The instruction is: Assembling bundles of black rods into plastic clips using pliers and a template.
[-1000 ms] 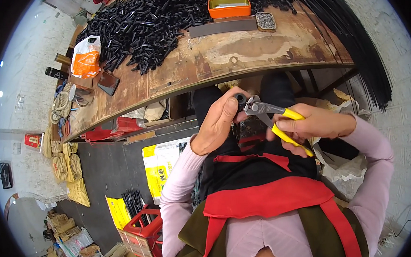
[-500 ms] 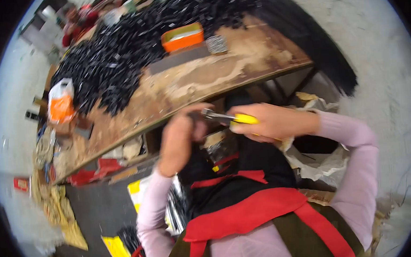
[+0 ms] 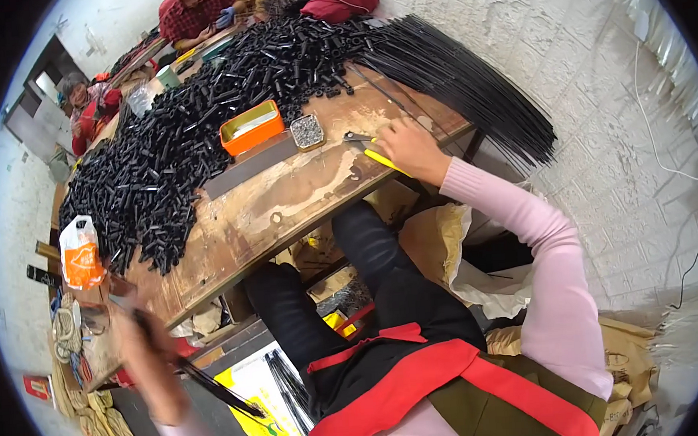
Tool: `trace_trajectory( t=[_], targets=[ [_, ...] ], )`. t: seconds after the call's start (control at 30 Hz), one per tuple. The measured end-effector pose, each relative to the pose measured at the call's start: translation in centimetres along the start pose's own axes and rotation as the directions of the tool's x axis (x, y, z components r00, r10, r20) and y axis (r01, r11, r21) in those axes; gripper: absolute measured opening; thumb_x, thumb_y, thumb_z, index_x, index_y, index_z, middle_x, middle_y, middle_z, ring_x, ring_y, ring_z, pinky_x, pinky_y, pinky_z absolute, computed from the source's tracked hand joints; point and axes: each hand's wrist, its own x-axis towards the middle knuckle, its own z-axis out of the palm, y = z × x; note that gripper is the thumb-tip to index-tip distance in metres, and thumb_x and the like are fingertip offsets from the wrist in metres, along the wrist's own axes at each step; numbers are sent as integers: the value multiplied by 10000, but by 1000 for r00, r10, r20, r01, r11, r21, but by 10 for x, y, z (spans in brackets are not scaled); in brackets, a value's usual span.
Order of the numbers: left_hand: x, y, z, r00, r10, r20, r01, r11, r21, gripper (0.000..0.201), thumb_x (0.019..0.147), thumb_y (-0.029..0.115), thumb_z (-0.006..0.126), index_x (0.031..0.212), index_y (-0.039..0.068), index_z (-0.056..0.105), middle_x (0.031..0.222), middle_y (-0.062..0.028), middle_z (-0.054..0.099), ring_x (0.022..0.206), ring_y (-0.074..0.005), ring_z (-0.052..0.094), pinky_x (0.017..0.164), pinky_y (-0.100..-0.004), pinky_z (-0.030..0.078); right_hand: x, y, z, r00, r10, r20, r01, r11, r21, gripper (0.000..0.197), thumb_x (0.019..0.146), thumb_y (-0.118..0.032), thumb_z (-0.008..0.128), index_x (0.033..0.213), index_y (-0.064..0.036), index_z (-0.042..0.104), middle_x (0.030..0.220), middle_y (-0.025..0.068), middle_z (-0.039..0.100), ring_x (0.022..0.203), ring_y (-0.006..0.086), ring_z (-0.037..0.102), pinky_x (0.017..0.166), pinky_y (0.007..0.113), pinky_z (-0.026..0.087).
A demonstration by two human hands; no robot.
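Note:
My right hand [image 3: 409, 150] rests on the wooden workbench [image 3: 284, 202] and holds yellow-handled pliers [image 3: 373, 148], jaws pointing left toward a small tin of metal bits [image 3: 307, 131]. My left hand [image 3: 145, 354] is low at the left, blurred, gripping a thin black rod [image 3: 216, 390] that slants down to the right over a yellow-and-white bag [image 3: 256, 399]. A bundle of long black rods [image 3: 469, 83] fans off the bench's right end, just beyond my right hand.
A large heap of short black tubes [image 3: 176, 141] covers the bench's far side, with an orange tray [image 3: 252, 128] and a grey metal bar [image 3: 250, 166] before it. An orange-and-white bag [image 3: 79, 254] lies at the left end. Two other people [image 3: 192, 12] sit at the far tables.
Both hands were together in front of my chest around the pliers. Now the right hand has carried the pliers up onto the bench and the left has swung down left with a rod.

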Motion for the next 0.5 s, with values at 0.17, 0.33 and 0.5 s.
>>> trace_trajectory(
  t=[0.17,0.33,0.5],
  targets=[
    [-71,-154,-4,975,-171,144,146,974,174,469,1064,399,337,1039,34,630,554,49,355,441,-43,307,409,-224,212,-18,70,-2,992,124,-21,-126,984,-125,458,861,-267,614,1277,-87,547,1096,166,542,1048,349,502,862,455,445],
    [-119,-283,-32,935,-353,-22,342,886,312,404,1057,335,378,1031,11,618,568,-17,471,449,-118,428,436,-271,335,-16,134,9,974,176,-140,-211,932,-294,416,820,-258,649,1190,-89,560,1044,159,540,1026,348,503,825,501,433],
    [-150,-364,-50,955,-296,-13,242,755,610,326,859,-14,454,1123,-3,646,1063,-226,676,978,-349,654,862,-393,506,15,133,20,977,176,117,-137,949,-283,267,896,-278,536,936,-41,653,940,203,663,804,420,644,722,508,541]
  ],
)
